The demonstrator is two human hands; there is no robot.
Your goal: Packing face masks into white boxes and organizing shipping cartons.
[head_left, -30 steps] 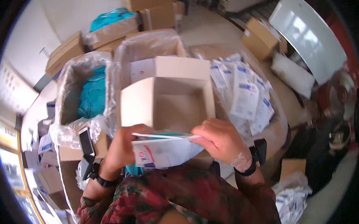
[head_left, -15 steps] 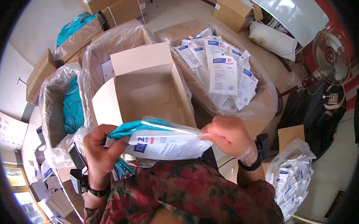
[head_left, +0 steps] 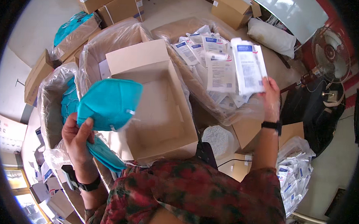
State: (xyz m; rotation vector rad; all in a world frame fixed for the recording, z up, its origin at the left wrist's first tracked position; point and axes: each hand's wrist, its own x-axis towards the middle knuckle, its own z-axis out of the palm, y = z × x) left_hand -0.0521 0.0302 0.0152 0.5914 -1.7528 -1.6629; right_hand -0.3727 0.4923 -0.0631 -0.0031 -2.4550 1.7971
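Note:
My left hand point(head_left: 79, 138) is closed on a teal folded face mask point(head_left: 108, 101), pinched at its lower left edge. Other folded teal masks point(head_left: 107, 155) hang below, against the same hand; how many is hard to tell. Out to the right, my right hand point(head_left: 271, 97) grips the lower right edge of a white printed packet point(head_left: 250, 69). That packet is above a heap of similar packets point(head_left: 220, 74) in a plastic-lined carton. Between my hands stands an open cream cardboard box point(head_left: 136, 57), with the upper mask partly over its left side.
More teal masks point(head_left: 70, 100) lie in a lined carton at the left. At the lower right a clear bag point(head_left: 293, 179) bulges with packets. A standing fan point(head_left: 330, 52) is at the far right, and stacked brown cartons point(head_left: 112, 9) are at the back.
Masks and packet were together in front of me, held by both hands. My right hand has carried the packet away rightward over the heap; my left has moved left with the masks.

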